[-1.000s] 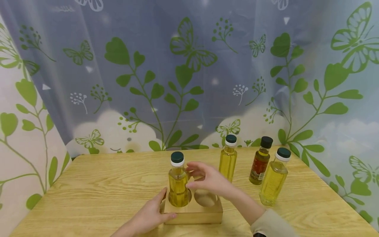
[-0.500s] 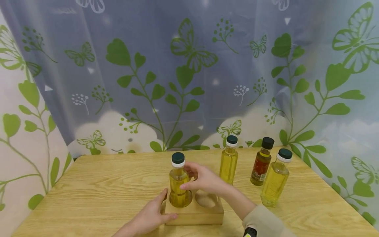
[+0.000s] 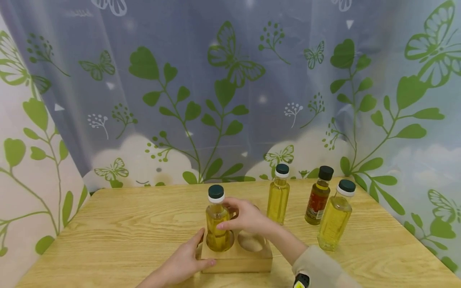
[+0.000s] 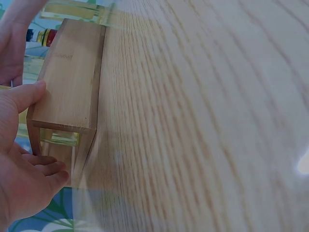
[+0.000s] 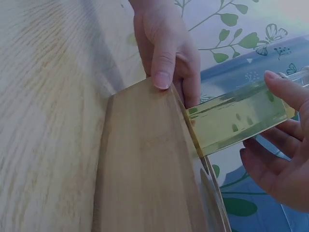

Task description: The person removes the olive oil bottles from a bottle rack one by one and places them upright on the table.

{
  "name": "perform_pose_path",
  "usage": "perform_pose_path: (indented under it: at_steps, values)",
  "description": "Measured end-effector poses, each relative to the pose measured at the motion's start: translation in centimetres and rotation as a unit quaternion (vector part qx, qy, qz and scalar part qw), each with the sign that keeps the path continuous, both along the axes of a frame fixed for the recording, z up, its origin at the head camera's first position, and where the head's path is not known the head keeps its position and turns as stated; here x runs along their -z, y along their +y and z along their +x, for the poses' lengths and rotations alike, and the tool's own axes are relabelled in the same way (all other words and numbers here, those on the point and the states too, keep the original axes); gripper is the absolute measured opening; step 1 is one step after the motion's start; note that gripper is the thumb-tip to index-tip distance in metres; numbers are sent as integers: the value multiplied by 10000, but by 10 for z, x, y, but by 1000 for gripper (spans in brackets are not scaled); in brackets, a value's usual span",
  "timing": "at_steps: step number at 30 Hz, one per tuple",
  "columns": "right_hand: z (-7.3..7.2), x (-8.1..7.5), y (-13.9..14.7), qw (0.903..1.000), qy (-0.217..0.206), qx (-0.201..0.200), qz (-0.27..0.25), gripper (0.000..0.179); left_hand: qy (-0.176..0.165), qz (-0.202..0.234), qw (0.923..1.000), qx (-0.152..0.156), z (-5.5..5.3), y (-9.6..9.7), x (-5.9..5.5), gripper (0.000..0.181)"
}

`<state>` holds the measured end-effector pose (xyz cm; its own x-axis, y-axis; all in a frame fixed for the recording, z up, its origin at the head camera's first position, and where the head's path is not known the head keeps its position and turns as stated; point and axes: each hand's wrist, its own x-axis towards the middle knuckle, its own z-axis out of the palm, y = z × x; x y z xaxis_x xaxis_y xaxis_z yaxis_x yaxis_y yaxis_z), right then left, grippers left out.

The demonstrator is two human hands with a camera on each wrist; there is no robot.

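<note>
A bottle of yellow oil (image 3: 217, 224) with a dark green cap and white collar stands upright in the left front hole of a wooden bottle rack (image 3: 237, 265). My right hand (image 3: 249, 218) holds this bottle at its upper body, thumb in front and fingers behind. In the right wrist view, thumb and fingers lie on opposite sides of the bottle (image 5: 236, 118). My left hand (image 3: 183, 257) grips the rack's left end. Its thumb presses the front face of the rack (image 4: 72, 77) in the left wrist view, with the fingers round the open end. The right hand partly hides the rack's back.
Right of the rack stand a slim oil bottle (image 3: 278, 200), a darker bottle with a red label (image 3: 317, 202) and a wide clear oil bottle (image 3: 334, 222). The rack's right front hole (image 3: 250, 241) shows bare wood. A patterned curtain (image 3: 230, 100) hangs behind the wooden table (image 3: 144, 220).
My right hand has moved slightly left and its thumb has come onto the front of the bottle, taking hold of it. The left hand stays on the rack.
</note>
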<state>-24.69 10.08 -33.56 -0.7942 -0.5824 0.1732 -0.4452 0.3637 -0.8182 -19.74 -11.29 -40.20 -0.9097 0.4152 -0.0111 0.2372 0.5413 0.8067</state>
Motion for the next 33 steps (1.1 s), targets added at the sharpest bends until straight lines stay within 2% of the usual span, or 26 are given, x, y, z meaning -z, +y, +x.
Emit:
perform_pose_path:
  at_steps: [9, 20, 30, 33]
  values:
    - [4, 5, -2, 9991, 268, 330, 11, 53, 102, -12, 9999, -30, 1, 1, 0, 98]
    - [5, 3, -1, 9989, 259, 270, -270, 51, 70, 10, 10000, -47, 3, 1, -4, 98]
    - [5, -13, 10, 9967, 219, 684, -368, 53, 31, 3, 10000, -30, 2, 1, -4, 98]
    - [4, -20, 15, 9961, 189, 699, -507, 54, -4, -17, 10000, -34, 2, 1, -3, 99]
